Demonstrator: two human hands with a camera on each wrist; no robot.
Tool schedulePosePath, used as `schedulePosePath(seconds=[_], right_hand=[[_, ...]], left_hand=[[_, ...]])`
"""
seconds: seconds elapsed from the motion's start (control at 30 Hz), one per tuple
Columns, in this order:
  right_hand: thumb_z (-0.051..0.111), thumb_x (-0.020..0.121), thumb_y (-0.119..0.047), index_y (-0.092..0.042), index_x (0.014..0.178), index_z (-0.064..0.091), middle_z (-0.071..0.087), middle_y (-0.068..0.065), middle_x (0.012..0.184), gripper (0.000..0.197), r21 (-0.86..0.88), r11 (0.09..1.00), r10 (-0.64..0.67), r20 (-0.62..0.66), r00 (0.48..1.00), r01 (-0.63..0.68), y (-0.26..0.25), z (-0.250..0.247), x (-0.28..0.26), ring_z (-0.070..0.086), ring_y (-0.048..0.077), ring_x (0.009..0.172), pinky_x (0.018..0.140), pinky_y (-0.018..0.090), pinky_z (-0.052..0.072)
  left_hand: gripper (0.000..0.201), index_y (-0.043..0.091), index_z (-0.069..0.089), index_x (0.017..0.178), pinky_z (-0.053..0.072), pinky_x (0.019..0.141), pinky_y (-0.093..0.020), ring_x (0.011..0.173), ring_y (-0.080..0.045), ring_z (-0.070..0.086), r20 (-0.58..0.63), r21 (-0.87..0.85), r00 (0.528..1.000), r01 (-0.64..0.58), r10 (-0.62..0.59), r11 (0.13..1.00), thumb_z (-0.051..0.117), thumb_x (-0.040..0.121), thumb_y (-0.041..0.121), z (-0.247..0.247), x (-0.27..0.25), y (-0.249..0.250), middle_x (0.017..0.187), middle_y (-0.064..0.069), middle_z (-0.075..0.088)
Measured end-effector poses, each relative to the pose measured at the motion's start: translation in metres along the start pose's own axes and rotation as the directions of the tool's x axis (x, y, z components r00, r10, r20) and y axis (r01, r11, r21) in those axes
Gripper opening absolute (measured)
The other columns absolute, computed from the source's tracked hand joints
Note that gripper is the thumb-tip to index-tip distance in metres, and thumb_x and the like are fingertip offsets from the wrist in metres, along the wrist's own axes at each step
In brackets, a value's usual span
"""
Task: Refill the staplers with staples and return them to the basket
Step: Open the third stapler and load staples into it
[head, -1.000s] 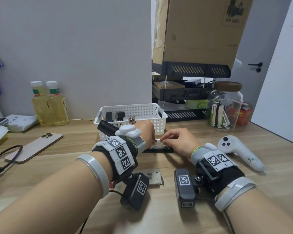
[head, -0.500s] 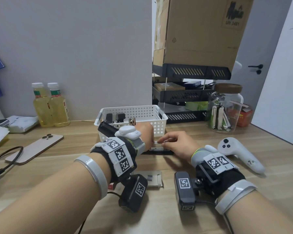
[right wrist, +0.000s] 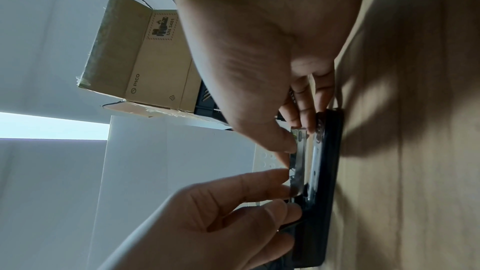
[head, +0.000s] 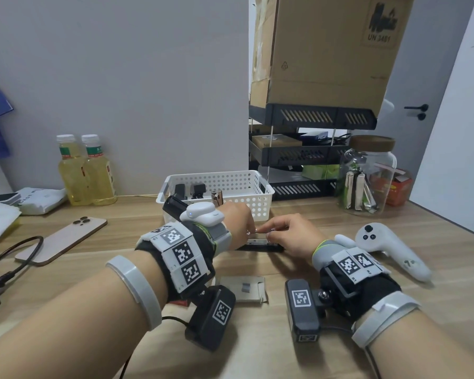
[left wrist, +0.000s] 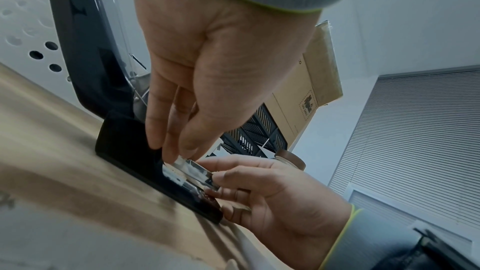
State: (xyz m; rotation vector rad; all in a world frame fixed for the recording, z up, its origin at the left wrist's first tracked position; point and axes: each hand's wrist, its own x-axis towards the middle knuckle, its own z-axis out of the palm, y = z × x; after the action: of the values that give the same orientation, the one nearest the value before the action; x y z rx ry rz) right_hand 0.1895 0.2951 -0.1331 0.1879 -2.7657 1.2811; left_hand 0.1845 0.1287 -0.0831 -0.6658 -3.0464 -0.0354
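The black stapler (head: 260,246) lies flat on the wooden desk (head: 285,359) just in front of the white basket (head: 257,187), its top arm swung open and upright – the metal staple channel (left wrist: 193,170) is exposed. The left hand (head: 237,220) pinches the channel's hinge end with fingertips; the right hand (head: 293,231) pinches its front end. More staplers (head: 197,188) stand inside the basket. Nearer than the stapler lies an opened staple box (head: 244,288) – a white controller (head: 389,248) rests to the stapler's right
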Motion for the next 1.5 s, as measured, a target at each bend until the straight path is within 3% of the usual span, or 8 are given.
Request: schedulePosePath(seconds=[0.1, 0.5, 0.8, 1.0, 1.17, 1.27, 1.37, 1.5], right_hand=[[0.062, 0.088, -0.013, -0.032, 0.096, 0.08, 0.068, -0.008, 0.074, 0.027, -0.049, 0.999, 0.005, -0.003, 1.0, -0.006, -0.004, -0.002, -0.002, 0.055, 0.002, 0.063, 0.06, 0.017, 0.04], [0.056, 0.088, -0.013, -0.037, 0.091, 0.079, 0.06, -0.015, 0.059, 0.033, -0.094, 0.995, 0.014, -0.011, 1.0, -0.015, -0.008, -0.006, -0.006, 0.05, -0.001, 0.054, 0.052, 0.012, 0.035], [0.058, 0.088, -0.012, -0.034, 0.098, 0.079, 0.064, -0.011, 0.074, 0.032, -0.048, 0.998, -0.025, 0.041, 0.999, 0.027, -0.009, -0.004, -0.006, 0.057, 0.006, 0.072, 0.066, 0.017, 0.043], [0.053, 0.087, -0.011, -0.037, 0.097, 0.079, 0.059, -0.017, 0.071, 0.038, -0.119, 0.993, 0.016, 0.018, 1.0, -0.014, -0.011, -0.006, -0.005, 0.052, 0.002, 0.065, 0.06, 0.018, 0.038], [0.05, 0.087, -0.012, -0.035, 0.095, 0.08, 0.063, -0.013, 0.067, 0.039, -0.147, 0.989, 0.035, -0.008, 0.999, -0.036, -0.011, -0.01, -0.007, 0.05, 0.002, 0.054, 0.052, 0.015, 0.036], [0.048, 0.088, -0.011, -0.034, 0.091, 0.08, 0.061, -0.013, 0.064, 0.04, -0.157, 0.986, 0.042, -0.055, 0.998, -0.05, -0.012, -0.012, -0.009, 0.044, 0.002, 0.043, 0.042, 0.011, 0.029], [0.048, 0.088, -0.009, -0.031, 0.092, 0.081, 0.053, -0.018, 0.058, 0.04, -0.157, 0.986, 0.047, -0.091, 0.995, -0.061, -0.013, -0.015, -0.012, 0.042, 0.003, 0.045, 0.042, 0.012, 0.028], [0.049, 0.088, -0.01, -0.03, 0.092, 0.081, 0.053, -0.018, 0.056, 0.038, -0.144, 0.988, 0.047, -0.101, 0.994, -0.061, -0.013, -0.014, -0.013, 0.041, 0.002, 0.045, 0.042, 0.011, 0.029]], left_hand=[[0.037, 0.029, 0.073, 0.122, 0.05, 0.077, -0.028, 0.102, -0.024, 0.065, 0.009, 0.024, 1.0, -0.012, 0.012, 1.0, 0.06, 0.093, 0.009, -0.001, -0.002, 0.001, 0.118, 0.0, 0.069], [0.041, 0.026, 0.072, 0.124, 0.047, 0.079, -0.026, 0.109, -0.026, 0.064, 0.02, 0.059, 1.0, 0.001, -0.002, 0.998, 0.053, 0.095, 0.004, 0.0, -0.005, -0.006, 0.125, -0.003, 0.068], [0.037, 0.025, 0.072, 0.122, 0.05, 0.084, -0.028, 0.106, -0.023, 0.066, 0.02, -0.003, 1.0, 0.006, -0.006, 1.0, 0.057, 0.094, 0.006, -0.001, -0.004, -0.004, 0.119, 0.0, 0.071], [0.037, 0.025, 0.073, 0.121, 0.051, 0.088, -0.028, 0.103, -0.022, 0.064, 0.026, 0.006, 1.0, 0.007, -0.007, 1.0, 0.057, 0.095, 0.006, -0.001, -0.004, -0.006, 0.12, 0.0, 0.069], [0.04, 0.027, 0.069, 0.128, 0.051, 0.097, -0.03, 0.115, -0.023, 0.063, 0.007, 0.001, 1.0, -0.007, 0.007, 1.0, 0.059, 0.095, 0.008, 0.001, -0.004, -0.007, 0.13, 0.001, 0.066], [0.039, 0.029, 0.069, 0.127, 0.051, 0.092, -0.028, 0.112, -0.023, 0.063, 0.006, 0.009, 1.0, -0.008, 0.008, 1.0, 0.06, 0.095, 0.009, 0.003, -0.003, -0.008, 0.128, 0.001, 0.067], [0.037, 0.029, 0.07, 0.126, 0.047, 0.081, -0.026, 0.108, -0.024, 0.064, 0.014, -0.001, 1.0, 0.003, -0.003, 1.0, 0.06, 0.095, 0.011, 0.004, -0.001, -0.007, 0.124, 0.0, 0.068], [0.032, 0.024, 0.071, 0.125, 0.05, 0.08, -0.028, 0.106, -0.026, 0.065, 0.015, -0.026, 0.999, 0.035, -0.035, 0.999, 0.059, 0.096, 0.015, 0.008, 0.0, -0.004, 0.121, -0.002, 0.069]])
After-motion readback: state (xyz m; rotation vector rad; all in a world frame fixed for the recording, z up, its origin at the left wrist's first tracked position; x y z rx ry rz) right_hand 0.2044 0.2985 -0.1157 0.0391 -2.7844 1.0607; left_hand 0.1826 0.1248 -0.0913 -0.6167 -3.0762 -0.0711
